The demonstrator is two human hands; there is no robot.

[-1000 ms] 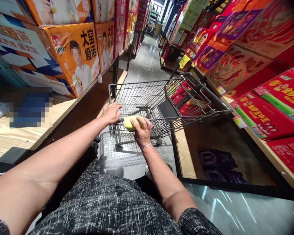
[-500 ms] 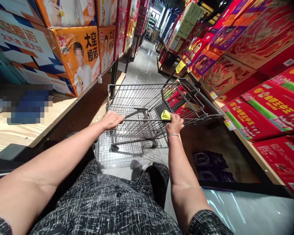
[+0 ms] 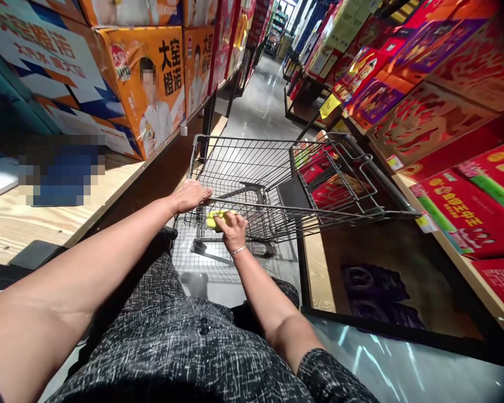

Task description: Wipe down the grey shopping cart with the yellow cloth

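A dark wire shopping cart [image 3: 277, 168] stands in the aisle in front of me, its basket holding nothing I can see. My left hand [image 3: 191, 195] is closed over the left end of the cart's near top rail. My right hand [image 3: 234, 229] is shut on a yellow-green cloth [image 3: 215, 218] and presses it against the cart's near rail, left of the middle. A thin bracelet circles the right wrist. My patterned dark garment fills the bottom of the view.
Orange boxed goods [image 3: 151, 84] line a wooden shelf [image 3: 46, 218] on the left. Red gift boxes [image 3: 457, 207] fill the sloping shelves on the right. A glossy grey floor [image 3: 260, 106] runs down the aisle ahead of the cart.
My right hand, with the cloth, went from the middle of the rail out to the cart's right corner and has now come back left along the rail. The left hand kept its grip.
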